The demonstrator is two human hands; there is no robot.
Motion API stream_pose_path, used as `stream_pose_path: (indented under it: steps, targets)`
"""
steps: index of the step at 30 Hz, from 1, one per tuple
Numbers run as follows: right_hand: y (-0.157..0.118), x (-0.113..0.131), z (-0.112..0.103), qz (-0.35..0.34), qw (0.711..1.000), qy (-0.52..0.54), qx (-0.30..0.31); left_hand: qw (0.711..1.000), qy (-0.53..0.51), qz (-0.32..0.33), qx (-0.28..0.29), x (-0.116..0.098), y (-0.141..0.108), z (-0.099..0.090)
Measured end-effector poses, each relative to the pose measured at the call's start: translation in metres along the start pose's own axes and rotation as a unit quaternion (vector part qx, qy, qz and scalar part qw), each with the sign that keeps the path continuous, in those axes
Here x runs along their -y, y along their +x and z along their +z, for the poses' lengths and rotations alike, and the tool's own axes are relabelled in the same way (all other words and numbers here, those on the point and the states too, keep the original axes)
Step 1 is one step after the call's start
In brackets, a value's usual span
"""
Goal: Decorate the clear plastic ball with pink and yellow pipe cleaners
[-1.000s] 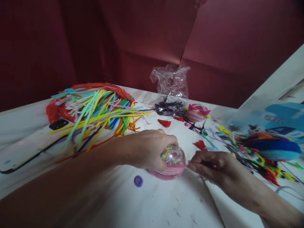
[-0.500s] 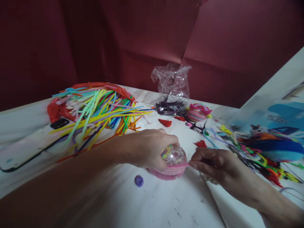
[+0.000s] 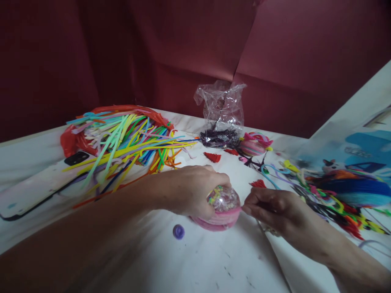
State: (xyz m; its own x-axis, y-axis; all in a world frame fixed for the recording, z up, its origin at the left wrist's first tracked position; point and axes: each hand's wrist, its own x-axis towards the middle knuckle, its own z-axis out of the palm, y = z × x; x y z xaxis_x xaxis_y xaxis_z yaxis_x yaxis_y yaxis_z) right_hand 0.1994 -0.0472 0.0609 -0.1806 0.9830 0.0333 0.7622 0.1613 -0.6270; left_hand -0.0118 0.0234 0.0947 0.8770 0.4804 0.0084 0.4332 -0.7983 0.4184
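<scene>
A clear ball (image 3: pixel 227 198) with bright bits showing inside has fuzzy pink pipe cleaner (image 3: pixel 216 221) wound around its lower part. My left hand (image 3: pixel 195 191) is wrapped over the ball's left side and top. Close against the ball's right side, my right hand (image 3: pixel 265 207) pinches the end of the pink pipe cleaner between thumb and finger. A small purple round piece (image 3: pixel 179 232) lies on the white table, left of the ball and nearer to me.
Loose pipe cleaners (image 3: pixel 131 138) spread at the back left beside a phone (image 3: pixel 39 183). A clear bag (image 3: pixel 221 116) stands behind. Red pieces (image 3: pixel 213 157) and a striped pink ball (image 3: pixel 254 146) lie nearby; a blue bundle (image 3: pixel 351 189) is at right.
My right hand has shifted very slightly left toward the ball, and less of the pink pipe cleaner shows between them. My left hand has hardly moved.
</scene>
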Motion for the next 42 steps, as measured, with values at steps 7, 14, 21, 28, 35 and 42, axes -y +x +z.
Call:
stream_pose_path:
  steps: [7,14,21,28,35,42]
  targets:
    - [0.001,-0.004,0.001,-0.024,0.999,-0.023,-0.017,1.0,-0.003,-0.002,0.001,0.0,0.001,0.001]
    - [0.002,-0.007,0.002,-0.026,0.998,-0.058,-0.015,1.0,-0.01,0.009,-0.001,0.002,0.002,0.001]
    - [0.007,-0.011,0.004,-0.012,0.999,-0.032,-0.017,0.999,-0.027,0.038,0.001,0.006,0.001,0.002]
    - [0.005,-0.01,0.006,-0.002,1.0,-0.019,-0.01,0.998,-0.03,0.055,0.028,0.007,0.004,0.0]
    - [0.006,-0.009,0.007,0.006,1.0,-0.014,-0.005,0.996,-0.055,0.067,0.024,0.01,0.006,0.002]
    - [0.003,-0.011,0.009,-0.007,0.999,-0.034,-0.008,0.996,-0.068,0.055,0.025,0.009,0.008,0.001]
